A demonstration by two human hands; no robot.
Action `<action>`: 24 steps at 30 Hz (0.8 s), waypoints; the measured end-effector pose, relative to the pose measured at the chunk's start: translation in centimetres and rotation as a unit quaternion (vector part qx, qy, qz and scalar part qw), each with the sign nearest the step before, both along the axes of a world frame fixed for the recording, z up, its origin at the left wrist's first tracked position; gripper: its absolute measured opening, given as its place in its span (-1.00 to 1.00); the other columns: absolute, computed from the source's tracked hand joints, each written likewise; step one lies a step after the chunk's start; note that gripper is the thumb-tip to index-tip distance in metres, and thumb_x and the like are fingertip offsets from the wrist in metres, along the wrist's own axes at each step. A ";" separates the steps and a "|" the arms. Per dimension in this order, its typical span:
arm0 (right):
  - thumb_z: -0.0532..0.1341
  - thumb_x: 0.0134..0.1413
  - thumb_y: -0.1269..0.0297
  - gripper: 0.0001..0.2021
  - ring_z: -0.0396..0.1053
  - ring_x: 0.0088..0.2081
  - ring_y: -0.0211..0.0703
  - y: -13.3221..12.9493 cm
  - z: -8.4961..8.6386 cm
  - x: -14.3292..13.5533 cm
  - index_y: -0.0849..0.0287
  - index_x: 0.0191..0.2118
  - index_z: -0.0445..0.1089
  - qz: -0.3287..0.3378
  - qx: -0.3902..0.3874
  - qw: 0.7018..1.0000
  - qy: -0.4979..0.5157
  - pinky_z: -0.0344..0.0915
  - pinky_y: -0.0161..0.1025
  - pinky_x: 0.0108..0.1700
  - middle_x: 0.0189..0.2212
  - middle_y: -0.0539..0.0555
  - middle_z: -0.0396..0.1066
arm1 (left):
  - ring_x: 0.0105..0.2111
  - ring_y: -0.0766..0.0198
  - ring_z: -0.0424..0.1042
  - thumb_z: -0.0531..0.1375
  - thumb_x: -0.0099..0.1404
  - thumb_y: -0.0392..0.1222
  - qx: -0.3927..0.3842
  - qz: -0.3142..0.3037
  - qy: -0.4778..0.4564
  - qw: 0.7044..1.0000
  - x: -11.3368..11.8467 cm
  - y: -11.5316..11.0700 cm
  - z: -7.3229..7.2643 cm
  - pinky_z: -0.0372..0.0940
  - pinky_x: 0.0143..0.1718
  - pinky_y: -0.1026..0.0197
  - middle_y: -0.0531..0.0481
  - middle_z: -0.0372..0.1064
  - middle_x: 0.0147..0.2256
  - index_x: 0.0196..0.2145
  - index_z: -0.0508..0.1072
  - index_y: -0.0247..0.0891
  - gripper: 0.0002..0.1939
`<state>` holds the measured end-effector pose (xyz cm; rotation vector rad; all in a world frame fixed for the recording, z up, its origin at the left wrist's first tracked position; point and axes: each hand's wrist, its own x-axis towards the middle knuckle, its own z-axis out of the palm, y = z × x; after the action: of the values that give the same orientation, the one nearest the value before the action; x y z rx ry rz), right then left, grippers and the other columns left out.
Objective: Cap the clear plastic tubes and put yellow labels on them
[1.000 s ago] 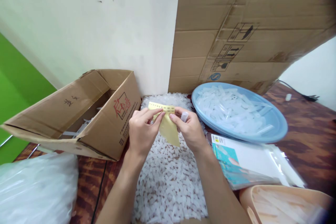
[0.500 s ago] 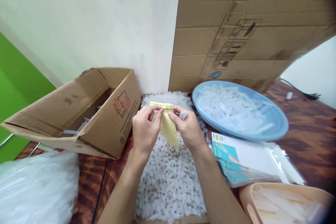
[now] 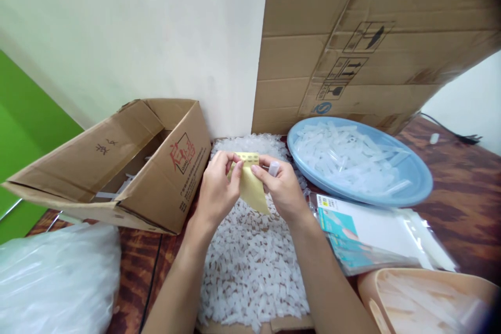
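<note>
A yellow backing sheet of small labels (image 3: 252,189) with dark marks along its upper edge is stretched between my hands. My left hand (image 3: 218,185) pinches its left side, fingers closed. At the right side, my right hand (image 3: 287,190) grips the sheet between thumb and fingers. A small translucent white tube-like piece (image 3: 274,168) also sticks out of my right hand. Below both hands spreads a thick layer of small white translucent plastic pieces (image 3: 254,261), with more clear pieces heaped behind them.
An open cardboard box (image 3: 156,182) stands left, above a filled clear plastic bag (image 3: 58,276). On the right are a blue basin (image 3: 422,182) of translucent strips, packaged plastic sleeves (image 3: 376,229) and a peach bin (image 3: 370,297). A large carton (image 3: 297,57) stands behind.
My left hand has shifted slightly right along the sheet's top edge, covering more of its marks. The sheet's lower end has risen a little. My right hand keeps its grip.
</note>
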<state>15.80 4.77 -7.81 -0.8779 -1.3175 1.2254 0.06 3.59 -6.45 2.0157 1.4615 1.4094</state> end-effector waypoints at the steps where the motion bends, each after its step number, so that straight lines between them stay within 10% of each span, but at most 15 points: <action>1: 0.35 0.18 0.16 -0.74 0.45 -0.28 -0.10 0.0 0.0 -0.1 0.16 -0.08 0.63 0.001 0.000 1.000 0.006 0.31 -0.27 -0.30 -0.23 0.11 0.61 | -0.36 0.26 0.26 0.13 0.48 -0.22 -0.004 -0.005 -0.006 1.000 0.0 0.0 0.0 0.15 -0.29 0.22 0.03 0.30 -0.33 -0.25 0.38 -0.21 -0.90; 10: 0.29 0.23 0.21 -0.79 0.45 -0.28 -0.09 0.1 0.3 0.1 0.19 -0.12 0.60 -0.027 0.041 0.998 -0.029 0.33 -0.22 -0.23 -0.27 0.09 0.59 | -0.37 0.30 0.20 0.15 0.49 -0.16 -0.070 -0.068 -0.089 0.991 0.1 -0.8 1.1 0.13 -0.31 0.24 0.08 0.20 -0.39 -0.26 0.38 -0.23 -0.85; 24: 0.17 0.30 0.43 -0.82 0.35 -0.35 -0.11 -0.2 0.6 0.5 0.17 -0.30 0.50 -0.099 0.261 0.917 -0.284 0.16 -0.21 -0.27 -0.40 0.04 0.39 | -0.43 0.35 0.15 0.21 0.44 -0.12 -0.164 -0.155 -0.129 0.966 1.3 -1.6 2.3 0.11 -0.38 0.26 0.12 0.15 -0.45 -0.30 0.43 -0.27 -0.81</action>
<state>16.30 4.60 -7.18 -0.9723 -1.8487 0.4124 1.37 2.00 -4.17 1.6930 1.1241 1.1589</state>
